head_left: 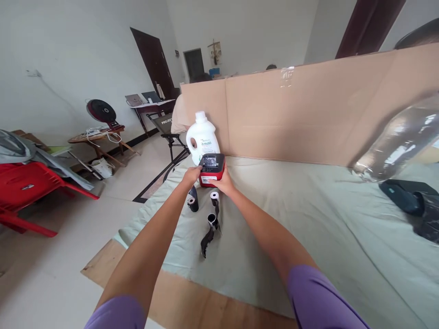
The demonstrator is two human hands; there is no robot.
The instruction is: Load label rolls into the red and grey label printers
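Both my hands are on a boxy red-and-black device with a small display on its dark top and a white label on its red front. My left hand grips its left side near the top. My right hand wraps round the lower right, thumb across the front. Just behind it stands a large white handled jug with a cap. Nearer me on the cloth are a dark roll, a roll with a white end, and a black roll with a dark strip trailing off.
A pale green cloth covers the wooden board. A tall cardboard panel runs along the back. To the right lie an inflated clear plastic bag and a dark object. A red chair is at left.
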